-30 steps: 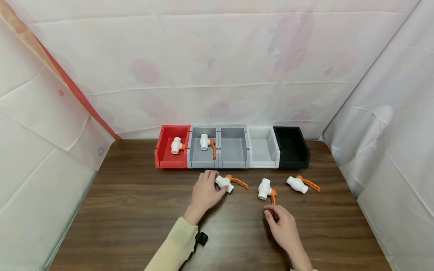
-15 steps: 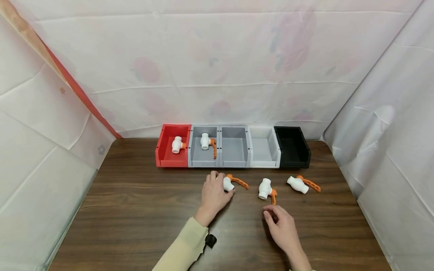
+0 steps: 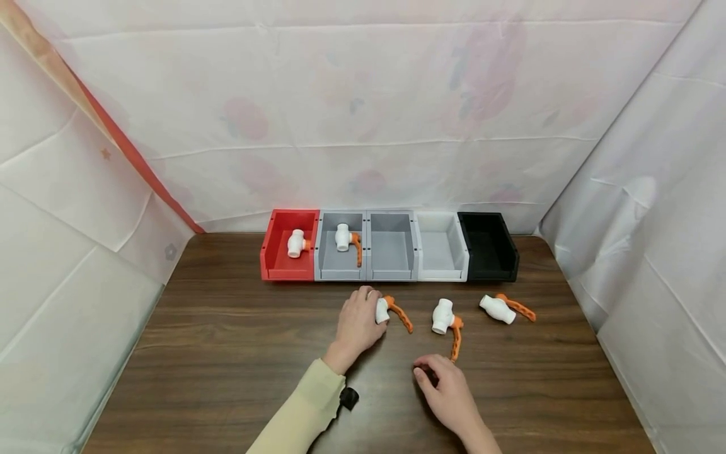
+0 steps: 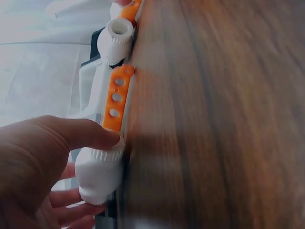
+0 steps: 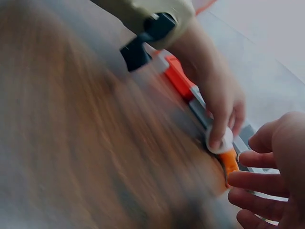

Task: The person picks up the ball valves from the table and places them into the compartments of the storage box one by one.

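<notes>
My left hand (image 3: 358,321) pinches a white ball valve (image 3: 382,310) with an orange lever on the table, in front of the bins. In the left wrist view the thumb lies on one ribbed end of that ball valve (image 4: 97,174) and fingers reach its other end. My right hand (image 3: 448,394) hovers near the table with loosely bent fingers, holding nothing. Just beyond it lies a second ball valve (image 3: 442,316), its lever pointing toward me. A third ball valve (image 3: 498,309) lies farther right, lever out to the right.
A row of bins stands at the back: a red bin (image 3: 287,275) and a grey bin (image 3: 340,275), each with a ball valve inside, then another grey bin (image 3: 391,249), a white bin (image 3: 442,249) and a black bin (image 3: 490,249). Cloth walls surround the table.
My left hand has moved slightly right and now grips the nearest valve, whose lever has swung toward me. My right hand has shifted left and nearer to me.
</notes>
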